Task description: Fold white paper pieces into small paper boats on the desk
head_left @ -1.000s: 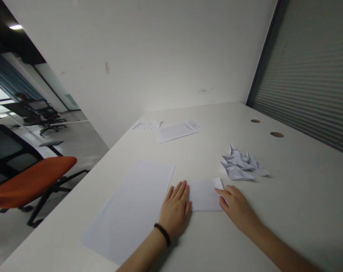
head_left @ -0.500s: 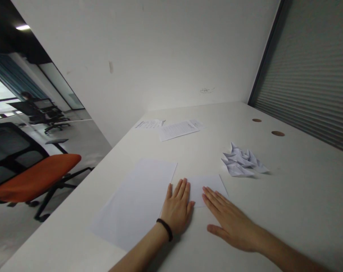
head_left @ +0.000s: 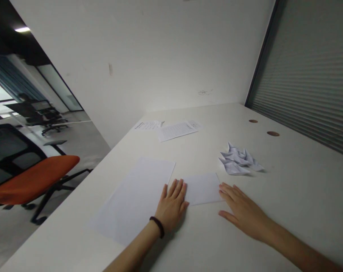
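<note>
A small folded sheet of white paper (head_left: pixel 203 189) lies flat on the white table between my hands. My left hand (head_left: pixel 171 206), with a dark band at the wrist, rests with fingers stretched out on the paper's left end. At the right end, my right hand (head_left: pixel 242 211) lies flat with its fingertips on or beside the edge; its thumb is spread away. A larger plain sheet of paper (head_left: pixel 134 196) lies left of my left hand, partly behind it and the forearm. Several folded paper boats (head_left: pixel 236 160) sit in a cluster beyond my right hand.
Printed sheets (head_left: pixel 178 130) lie toward the back of the table (head_left: pixel 296 196), near the wall. Two round holes pierce the tabletop at right. An orange office chair (head_left: pixel 38 177) stands beyond the left edge. A person sits in the far background.
My right hand has slid rightward across the small paper, from its middle to its right edge. My left hand stays at the left end. The view has shifted slightly.
</note>
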